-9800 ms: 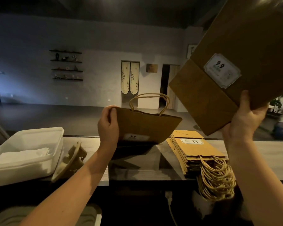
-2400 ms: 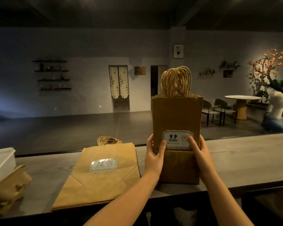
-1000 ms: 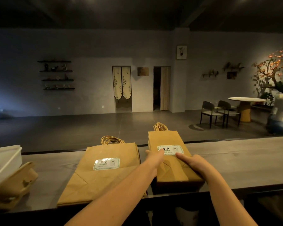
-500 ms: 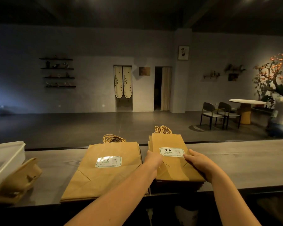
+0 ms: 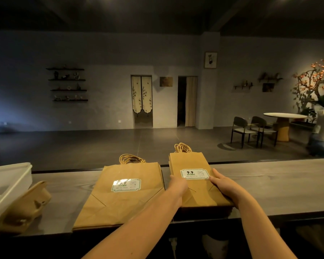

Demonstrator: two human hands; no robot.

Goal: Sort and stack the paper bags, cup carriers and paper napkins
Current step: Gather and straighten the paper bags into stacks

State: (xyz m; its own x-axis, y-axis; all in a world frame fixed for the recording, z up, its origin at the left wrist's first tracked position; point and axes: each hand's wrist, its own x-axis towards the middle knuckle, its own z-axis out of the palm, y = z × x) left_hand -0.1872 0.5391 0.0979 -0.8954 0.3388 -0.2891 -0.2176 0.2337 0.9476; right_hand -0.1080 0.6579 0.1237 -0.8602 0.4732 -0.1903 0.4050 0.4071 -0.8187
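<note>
Left hand (image 5: 178, 184), right hand (image 5: 225, 185) on bag stack (image 5: 199, 196), now lying flat

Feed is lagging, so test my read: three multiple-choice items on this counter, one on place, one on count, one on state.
1. Where on the counter are the carriers? A) left end B) middle C) right end
2. How many bag stacks lie there? A) one B) two C) four
3. How do the narrow bags lie? A) upright B) flat, handles away C) flat, handles near
Key: A, they lean by the bin; B, wide bags beside narrow; B, handles point to the room, left hand and right hand on top.
</note>
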